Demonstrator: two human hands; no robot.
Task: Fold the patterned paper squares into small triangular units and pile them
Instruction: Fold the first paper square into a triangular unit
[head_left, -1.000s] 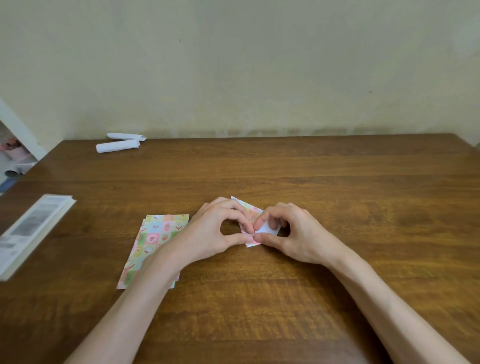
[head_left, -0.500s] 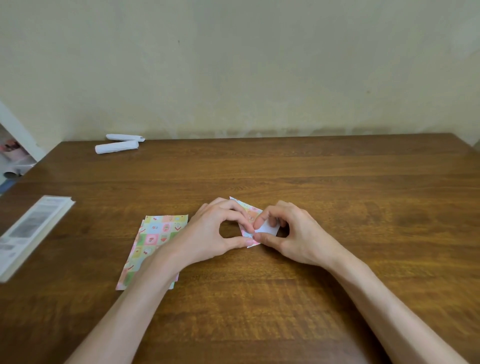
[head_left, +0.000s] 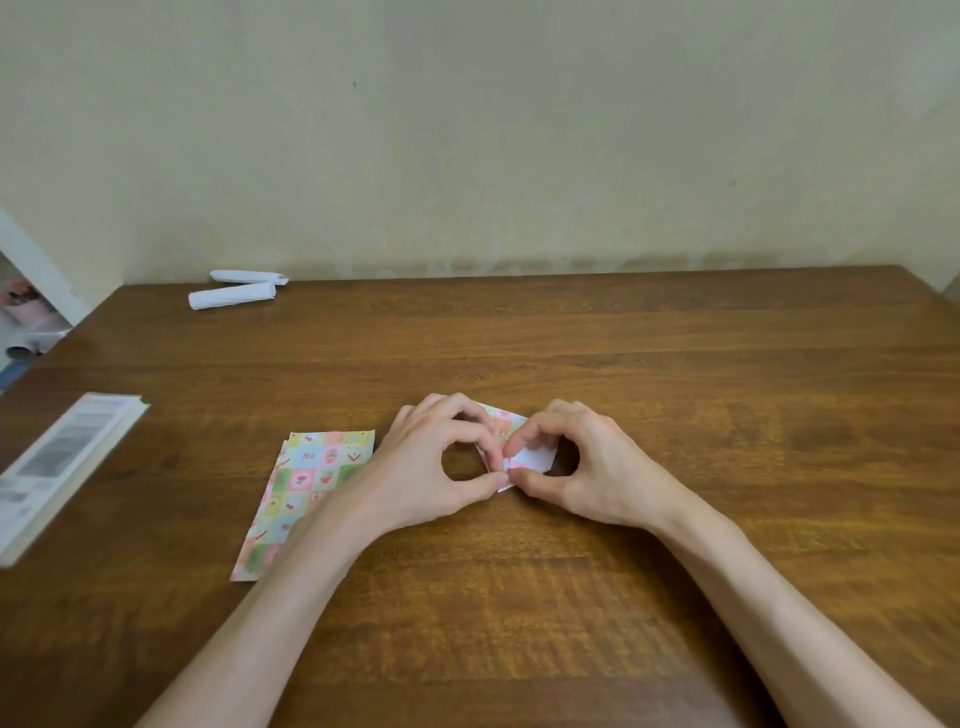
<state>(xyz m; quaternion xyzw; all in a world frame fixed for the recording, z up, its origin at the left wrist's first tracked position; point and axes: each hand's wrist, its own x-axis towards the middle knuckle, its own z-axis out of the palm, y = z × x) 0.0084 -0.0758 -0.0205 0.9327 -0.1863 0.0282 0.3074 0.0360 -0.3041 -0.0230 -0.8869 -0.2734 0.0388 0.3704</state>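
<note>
Head view: both my hands work one patterned paper piece mid-table, left hand and right hand each pinching it, thumb against forefinger, fingertips nearly touching. Looks like mid-fold, creasing. Unfolded stack sits just left. Next: press crease flat, no finished pile visible yet.

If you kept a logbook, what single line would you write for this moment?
step: creasing paper piece on table | left hand: pinching it | right hand: pinching it | patterned sheets: beside left hand
</note>
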